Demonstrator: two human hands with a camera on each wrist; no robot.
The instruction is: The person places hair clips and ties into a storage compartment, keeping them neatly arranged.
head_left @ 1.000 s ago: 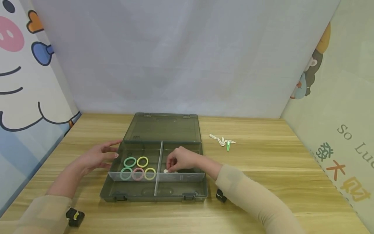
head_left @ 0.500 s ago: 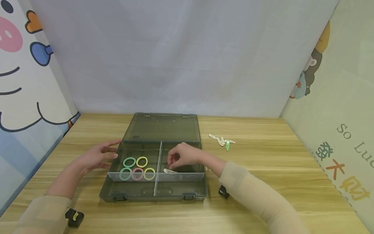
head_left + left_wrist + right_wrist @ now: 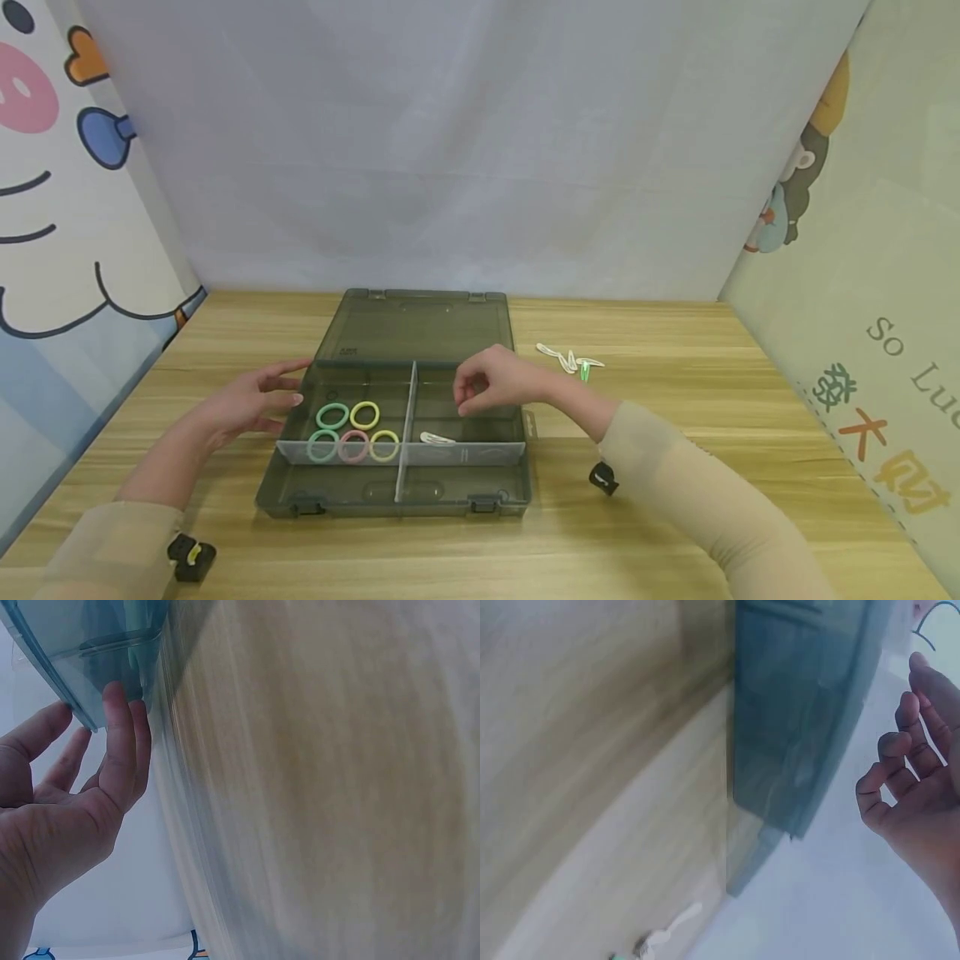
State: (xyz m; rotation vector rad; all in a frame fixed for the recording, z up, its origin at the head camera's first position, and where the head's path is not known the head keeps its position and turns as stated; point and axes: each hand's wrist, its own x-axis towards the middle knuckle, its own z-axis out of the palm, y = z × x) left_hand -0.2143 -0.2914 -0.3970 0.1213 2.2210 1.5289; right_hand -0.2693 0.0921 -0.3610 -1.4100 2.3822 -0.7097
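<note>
A grey translucent divider box (image 3: 465,481) lies with its lid (image 3: 423,329) folded back. Hair ties, such as a pink one (image 3: 354,434), lie in its left compartment. One white snap hair clip (image 3: 437,439) rests in the right compartment by the front divider. My right hand (image 3: 495,383) hovers over that compartment, holding nothing, fingers loosely bent; the right wrist view shows the same hand (image 3: 915,765) above the box wall. On the box's left side rests my left hand (image 3: 251,400); in the left wrist view this hand (image 3: 82,780) touches the rim and wall with extended fingers.
On the wooden table (image 3: 660,433), right of the lid, lie several white hair clips (image 3: 566,358) and a green clip (image 3: 585,371). A pale cloth (image 3: 465,150) stands behind the table. Printed panels flank both sides.
My right hand has let go of the white hair clip by the divider and risen back to the right. My left hand stays at the box's side.
</note>
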